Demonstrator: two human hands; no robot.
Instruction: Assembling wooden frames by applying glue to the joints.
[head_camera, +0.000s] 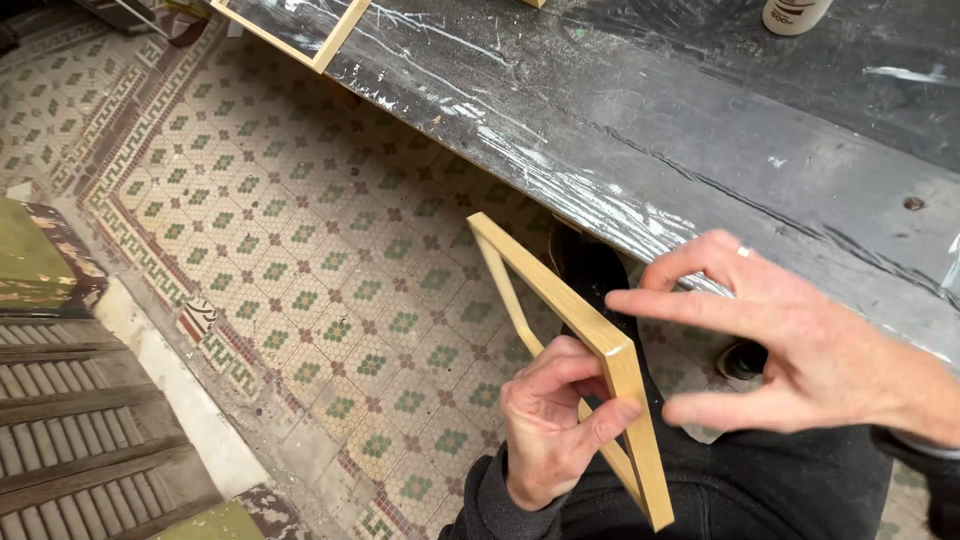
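A light wooden frame (548, 288), thin and rectangular, is held edge-up above my lap, beside the dark workbench (700, 130). My left hand (553, 425) grips it from below, fingers wrapped around its near corner. My right hand (800, 340) hovers just right of the frame's upper rail with fingers spread apart; the index fingertip points at the rail near the corner, close to it or barely touching. A ring shows on one finger of that hand.
A second wooden frame (330, 45) lies at the bench's far left end, overhanging the edge. A white bottle (795, 14) stands at the back of the bench. Below is a patterned mosaic tile floor (300, 240); a slatted wooden panel (70, 430) lies at lower left.
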